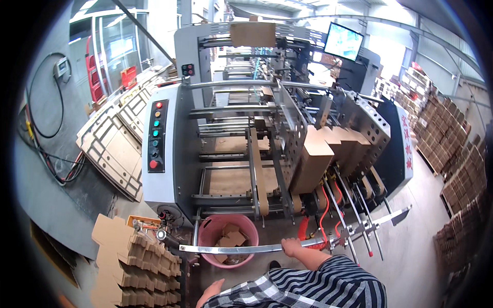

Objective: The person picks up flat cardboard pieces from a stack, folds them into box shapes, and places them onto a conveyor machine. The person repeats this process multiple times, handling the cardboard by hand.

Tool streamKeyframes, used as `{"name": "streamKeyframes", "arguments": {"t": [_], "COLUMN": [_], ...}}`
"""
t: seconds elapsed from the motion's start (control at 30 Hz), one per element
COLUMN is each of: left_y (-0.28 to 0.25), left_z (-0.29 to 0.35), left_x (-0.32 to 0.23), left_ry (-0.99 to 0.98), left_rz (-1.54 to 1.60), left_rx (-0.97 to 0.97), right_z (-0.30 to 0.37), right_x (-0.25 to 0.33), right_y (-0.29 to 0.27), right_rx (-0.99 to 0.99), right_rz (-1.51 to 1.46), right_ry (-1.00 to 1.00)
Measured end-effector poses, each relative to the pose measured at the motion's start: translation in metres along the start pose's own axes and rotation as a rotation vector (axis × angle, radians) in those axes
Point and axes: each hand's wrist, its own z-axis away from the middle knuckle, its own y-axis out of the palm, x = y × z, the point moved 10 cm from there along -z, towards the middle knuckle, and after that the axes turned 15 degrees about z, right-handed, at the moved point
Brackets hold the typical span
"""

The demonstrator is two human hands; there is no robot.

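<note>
My right hand [291, 247] is closed around a long, slightly bowed metal bar [226, 250] across the front of a large grey machine [187, 149]. At the lower edge my left hand [211, 290] hangs with nothing visible in it, its fingers stretched out and partly in view. It is nearest to a stack of folded cardboard blanks [149, 267]. Behind the bar stands a pink bin [205, 233] with cardboard scraps inside. Brown cardboard blanks [313, 164] stand upright in the machine's feed section, beside a perforated metal plate [290, 138].
A panel of coloured buttons [156, 134] is on the machine's left side. Red air hoses [324, 210] and metal rods [367, 218] jut out at front right. Wooden die boards [110, 143] lean at left. Stacked cardboard bundles [441, 128] line the right. A screen [343, 42] hangs above.
</note>
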Motion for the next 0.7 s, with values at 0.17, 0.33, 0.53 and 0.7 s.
{"name": "streamKeyframes", "arguments": {"t": [0.17,0.33,0.53,0.7], "left_y": [0.0,-0.01,-0.022,-0.023], "left_z": [0.005,0.013,0.013,0.013], "left_x": [0.003,-0.011,-0.032,-0.032], "left_ry": [-0.016,-0.016,0.028,0.014], "left_rz": [0.058,-0.01,-0.032,-0.01], "left_rx": [0.034,0.015,0.009,-0.016], "right_z": [0.004,0.007,0.006,0.009], "right_x": [0.0,-0.004,-0.004,0.0], "right_y": [-0.01,-0.008,-0.003,-0.016], "right_rx": [0.003,0.035,0.046,0.117], "right_rz": [-0.003,-0.022,-0.033,-0.039], "right_ry": [-0.012,-0.005,-0.021,-0.033]}}
